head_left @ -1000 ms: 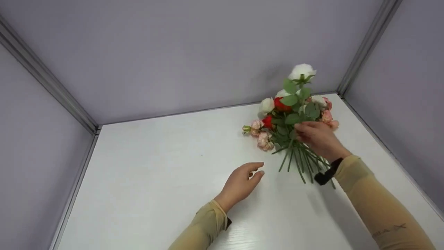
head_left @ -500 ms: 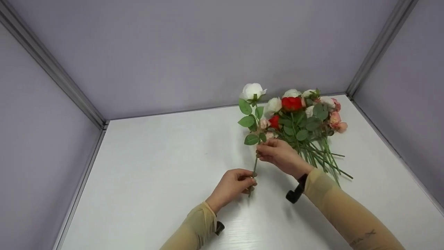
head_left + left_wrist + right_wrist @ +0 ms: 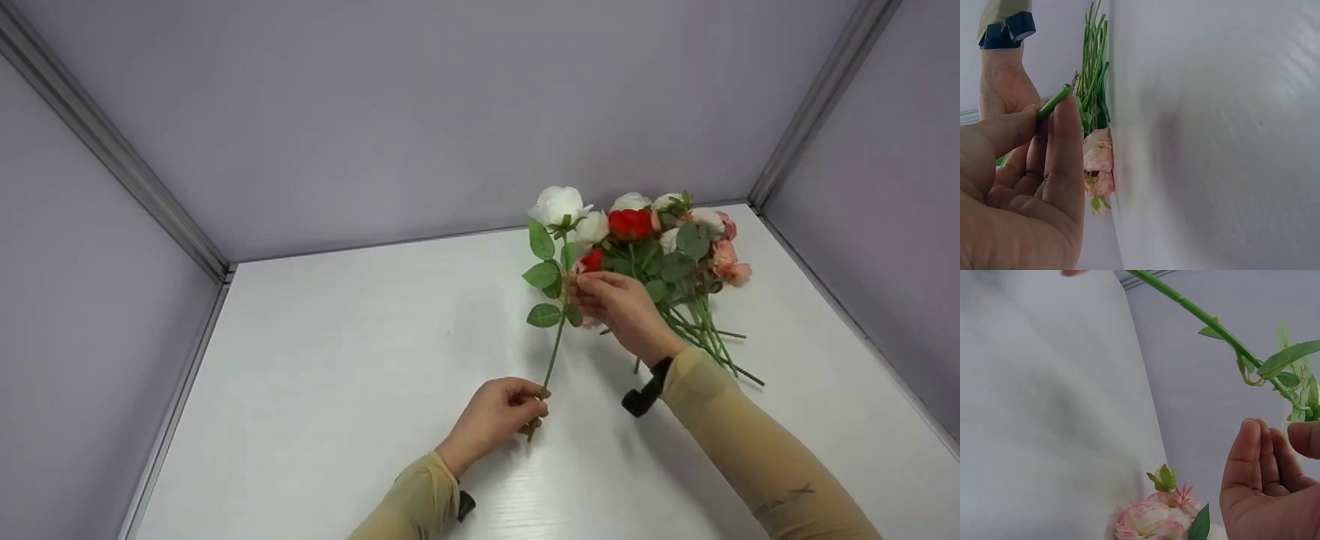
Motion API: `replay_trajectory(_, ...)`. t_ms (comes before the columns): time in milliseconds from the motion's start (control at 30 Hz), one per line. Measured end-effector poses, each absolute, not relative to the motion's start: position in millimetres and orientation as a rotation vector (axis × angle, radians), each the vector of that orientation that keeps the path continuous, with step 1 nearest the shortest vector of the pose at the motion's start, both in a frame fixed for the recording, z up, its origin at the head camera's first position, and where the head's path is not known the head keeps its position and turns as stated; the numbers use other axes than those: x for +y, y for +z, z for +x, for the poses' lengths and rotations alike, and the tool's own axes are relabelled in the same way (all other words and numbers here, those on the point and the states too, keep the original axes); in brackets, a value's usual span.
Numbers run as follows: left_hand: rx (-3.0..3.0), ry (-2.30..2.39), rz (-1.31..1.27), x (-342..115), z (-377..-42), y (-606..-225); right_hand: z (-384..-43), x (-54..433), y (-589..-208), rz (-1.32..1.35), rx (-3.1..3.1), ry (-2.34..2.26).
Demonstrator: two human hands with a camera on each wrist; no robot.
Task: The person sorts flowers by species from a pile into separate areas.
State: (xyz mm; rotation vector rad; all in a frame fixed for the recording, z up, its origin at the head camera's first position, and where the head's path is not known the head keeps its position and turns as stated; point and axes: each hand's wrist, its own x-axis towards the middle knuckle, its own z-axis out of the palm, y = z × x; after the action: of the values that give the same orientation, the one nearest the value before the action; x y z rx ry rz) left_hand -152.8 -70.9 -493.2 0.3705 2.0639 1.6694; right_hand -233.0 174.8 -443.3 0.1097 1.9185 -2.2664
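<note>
A long-stemmed white rose leans slightly right above the white table, its green leaves spread along the upper stem. My left hand pinches the stem's lower end between thumb and fingers; in the left wrist view the cut stem tip sticks out past the fingertips. Close beside the leaves, my right hand has its fingertips at the upper stem. The right wrist view has its fingers loosely bent and the thumb apart from them, with the green stem running past above.
A pile of flowers lies at the back right of the white table: red blooms, white ones and pink ones, their stems pointing forward. Grey-lilac panels stand behind and at both sides.
The right hand has brought the white rose left from the pile. My left hand has taken the stem's lower end, and the right hand has let go and moved up beside the leaves.
</note>
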Motion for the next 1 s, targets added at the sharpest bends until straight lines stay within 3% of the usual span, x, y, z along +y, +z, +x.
replay_trajectory(567,2.103,1.589,0.329,-70.2,-144.3,-502.1,-235.3,154.2,-445.9,0.084,1.741,-2.3)
replay_trajectory(1000,2.048,1.803,0.32,-70.7,-150.6,-498.1,-229.1,142.5,-447.3,-0.023,1.685,-2.274)
